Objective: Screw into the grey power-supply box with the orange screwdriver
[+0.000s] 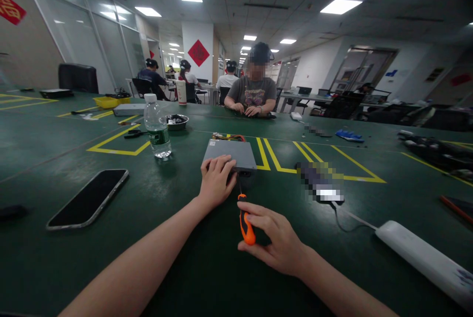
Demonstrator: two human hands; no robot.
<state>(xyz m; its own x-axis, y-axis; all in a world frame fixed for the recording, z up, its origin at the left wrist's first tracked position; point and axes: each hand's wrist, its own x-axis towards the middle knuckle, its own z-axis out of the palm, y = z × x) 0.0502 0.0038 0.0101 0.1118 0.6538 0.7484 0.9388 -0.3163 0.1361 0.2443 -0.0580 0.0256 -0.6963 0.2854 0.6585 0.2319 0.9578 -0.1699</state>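
Observation:
A grey metal box [232, 153] with coloured wires at its back lies on the green table [192, 277]. My left hand [219, 179] rests on the box's front left part, its fingers bent over the top and front edge. In my right hand [271, 233] is an orange and black screwdriver [247, 226], held by the handle between thumb and fingers. Its shaft points away from me to the front face of the box, near my left fingertips. Whether the tip touches a screw is too small to tell.
A water bottle [158, 129] and metal bowl [176, 122] stand behind left; a phone [88, 199] lies left. On the right are a blurred device [320, 181], a cable and a white power strip [421, 258]. A person [254, 90] sits across the table.

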